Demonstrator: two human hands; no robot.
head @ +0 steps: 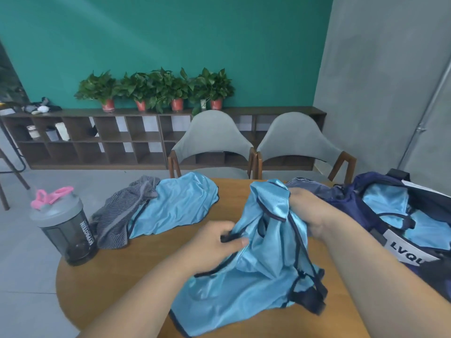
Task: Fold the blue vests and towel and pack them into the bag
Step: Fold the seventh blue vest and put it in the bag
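Observation:
A crumpled light-blue vest (253,276) with dark trim lies in the middle of the round wooden table (102,289). My left hand (214,245) pinches its dark edge on the left side. My right hand (307,211) grips a bunched upper part of the same vest and holds it raised. A second blue vest (178,203) lies spread at the far left of the table, next to a grey striped towel (122,215). The navy bag (390,215) stands open at the right, with blue fabric (388,201) inside it.
A grey shaker bottle (64,228) with a pink lid loop stands at the table's left edge. Two grey chairs (212,142) face the far side of the table. Behind them runs a low shelf (97,140) with potted plants.

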